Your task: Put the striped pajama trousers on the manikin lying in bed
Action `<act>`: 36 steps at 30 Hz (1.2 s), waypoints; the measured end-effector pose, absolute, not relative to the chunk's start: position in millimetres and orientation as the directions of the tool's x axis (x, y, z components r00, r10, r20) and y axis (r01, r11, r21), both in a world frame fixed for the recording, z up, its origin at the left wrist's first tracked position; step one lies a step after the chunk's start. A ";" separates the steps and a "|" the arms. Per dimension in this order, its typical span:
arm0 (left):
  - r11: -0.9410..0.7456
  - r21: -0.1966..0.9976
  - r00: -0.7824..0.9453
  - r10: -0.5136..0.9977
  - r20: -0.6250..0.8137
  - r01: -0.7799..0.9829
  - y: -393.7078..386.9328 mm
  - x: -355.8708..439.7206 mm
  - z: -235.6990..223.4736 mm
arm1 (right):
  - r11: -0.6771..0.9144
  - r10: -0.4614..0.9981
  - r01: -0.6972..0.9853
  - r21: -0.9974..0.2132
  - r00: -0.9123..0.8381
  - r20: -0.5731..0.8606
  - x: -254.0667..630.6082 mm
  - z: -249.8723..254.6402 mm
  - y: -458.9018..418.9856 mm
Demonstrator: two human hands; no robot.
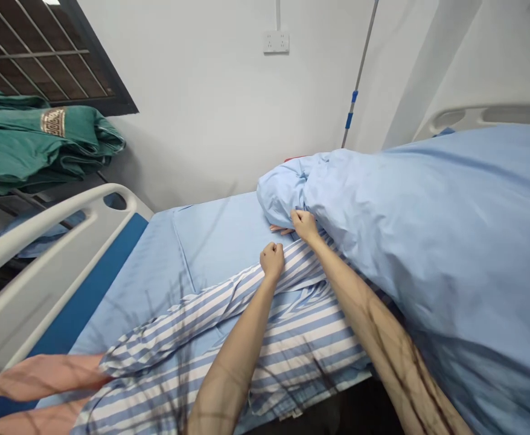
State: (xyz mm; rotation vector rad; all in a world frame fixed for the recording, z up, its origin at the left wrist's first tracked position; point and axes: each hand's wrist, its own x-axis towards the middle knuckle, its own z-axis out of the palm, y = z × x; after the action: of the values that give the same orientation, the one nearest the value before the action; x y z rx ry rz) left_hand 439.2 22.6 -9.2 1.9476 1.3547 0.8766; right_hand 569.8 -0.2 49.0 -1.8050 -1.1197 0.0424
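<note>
My right hand (305,226) is closed on the lower edge of a light-blue quilt (410,223), which is bunched up toward the right. My left hand (273,260) forms a fist by the upper edge of blue-and-white striped trousers (220,308); whatever is inside the fist is hidden. The trousers are on a figure lying on the bed, with bare lower legs (50,377) at the left. Fingertips of the lying figure (279,229) show beneath the quilt, close to my hands. The quilt covers the upper body.
A light-blue sheet (229,223) covers the bed. A pale plastic footboard (66,254) stands at the left, a headboard (482,115) at the far right. Green folded fabric (43,145) lies beyond the footboard. A drip pole (355,90) and a wall socket (276,42) are behind.
</note>
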 end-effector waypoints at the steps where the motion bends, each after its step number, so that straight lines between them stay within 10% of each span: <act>1: -0.297 0.784 0.255 0.949 0.183 0.545 22.9 439.6 -9.9 | -0.125 0.696 0.657 -0.744 0.592 0.406 573.0 37.7 -1.2; 15: -0.120 0.939 0.541 0.837 -0.078 0.322 46.1 348.7 28.0 | -0.274 0.728 0.734 -0.622 0.580 0.364 583.1 -12.1 -9.2; 21: -0.194 0.832 0.403 0.914 -0.038 0.519 40.5 166.3 65.0 | -0.384 0.744 0.770 -0.510 0.585 0.322 579.1 -15.4 -9.0; 30: -0.058 0.600 0.062 0.998 0.014 0.798 -3.2 38.2 -30.2 | -0.549 0.780 0.802 -0.237 0.593 0.200 563.6 -5.5 -13.5; 36: -0.062 0.468 0.040 0.998 0.056 0.881 0.6 42.7 -38.7 | -0.267 0.849 0.854 -0.447 0.428 0.310 455.0 23.4 -15.7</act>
State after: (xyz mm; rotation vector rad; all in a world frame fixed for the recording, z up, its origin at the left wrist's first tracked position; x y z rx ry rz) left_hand 42.7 0.6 -38.7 2.0170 1.9107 0.5354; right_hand 455.0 -15.7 23.4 -2.1300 -1.4316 -0.0117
